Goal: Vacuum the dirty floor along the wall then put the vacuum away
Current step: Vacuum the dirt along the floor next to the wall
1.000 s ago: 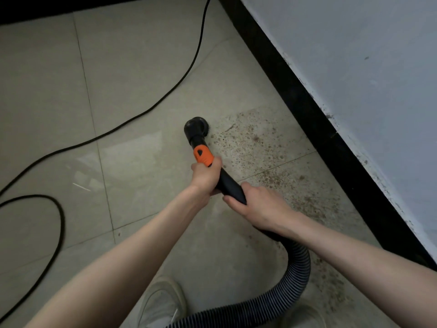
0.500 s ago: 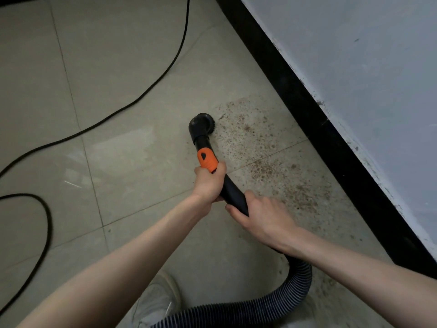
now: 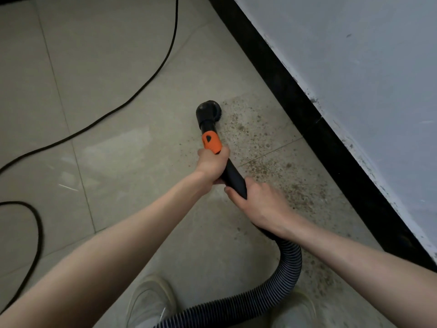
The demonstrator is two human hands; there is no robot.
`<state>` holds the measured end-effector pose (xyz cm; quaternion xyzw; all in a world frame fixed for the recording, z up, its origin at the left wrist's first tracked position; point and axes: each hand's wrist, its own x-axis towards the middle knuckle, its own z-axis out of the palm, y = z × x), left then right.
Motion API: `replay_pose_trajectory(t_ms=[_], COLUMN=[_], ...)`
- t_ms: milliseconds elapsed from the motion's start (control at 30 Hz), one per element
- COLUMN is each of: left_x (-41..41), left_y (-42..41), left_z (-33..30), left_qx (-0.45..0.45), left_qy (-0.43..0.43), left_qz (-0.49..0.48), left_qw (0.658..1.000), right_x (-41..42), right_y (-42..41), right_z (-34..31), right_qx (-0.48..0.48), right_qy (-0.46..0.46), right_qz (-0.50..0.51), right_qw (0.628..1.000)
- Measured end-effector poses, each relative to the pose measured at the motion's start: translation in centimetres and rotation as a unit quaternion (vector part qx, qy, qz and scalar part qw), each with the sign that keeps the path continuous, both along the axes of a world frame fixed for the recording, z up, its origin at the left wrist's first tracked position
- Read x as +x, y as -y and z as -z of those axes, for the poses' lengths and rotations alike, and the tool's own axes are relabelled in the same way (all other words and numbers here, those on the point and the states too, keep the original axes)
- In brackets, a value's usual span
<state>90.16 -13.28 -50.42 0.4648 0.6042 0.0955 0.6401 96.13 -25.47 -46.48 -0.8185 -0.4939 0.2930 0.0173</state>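
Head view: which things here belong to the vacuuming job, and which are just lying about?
In the job:
brush nozzle
vacuum tube, gripped by left hand and right hand
ribbed hose
dirt patch along the skirting board

Lying about:
black cable
shoe

Both arms extend forward and down. The left hand [image 3: 211, 165] is curled in a full grip ahead; the right hand [image 3: 261, 205] is wrapped likewise just behind it.

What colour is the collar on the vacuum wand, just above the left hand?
Orange collar, with a small black mark; clearest in the head view.
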Motion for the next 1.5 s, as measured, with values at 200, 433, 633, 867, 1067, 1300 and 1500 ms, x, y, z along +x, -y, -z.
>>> replay_pose_trajectory(t_ms=[200, 433, 633, 867, 1067, 1300, 1500], left_x=[0.6, 3.5, 3.7, 3.0, 5.3, 6.5, 6.3], left_y=[2.4, -2.1, -1.4, 2.2, -1.1, -2.5, 0.6], left_z=[0.5, 0.2, 0.2, 1.6, 0.5, -0.1, 0.8], left_qx=[0.009, 0.017, 0.019, 0.026, 0.029, 0.030, 0.039], left_qy=[-0.012, -0.011, -0.012, -0.013, -0.016, -0.017, -0.004], left_qz=[0.006, 0.032, 0.047, 0.054, 0.077, 0.095, 0.120], left_qw=[1.000, 0.999, 0.999, 0.998, 0.996, 0.995, 0.992], right_x=[0.1, 2.2, 2.1, 1.2, 3.0, 3.8, 3.4], right_y=[2.4, -1.5, -0.6, 2.7, -0.3, -1.7, 1.3], right_z=[0.7, 1.1, 1.2, 1.7, 1.2, 1.4, 1.7], right_qx=[-0.006, 0.026, 0.026, -0.016, 0.016, 0.030, 0.009], right_qy=[-0.019, -0.042, -0.033, -0.017, -0.056, -0.063, -0.038], right_qz=[0.022, 0.057, 0.060, 0.058, 0.090, 0.106, 0.104], right_qw=[1.000, 0.997, 0.997, 0.998, 0.994, 0.992, 0.994])
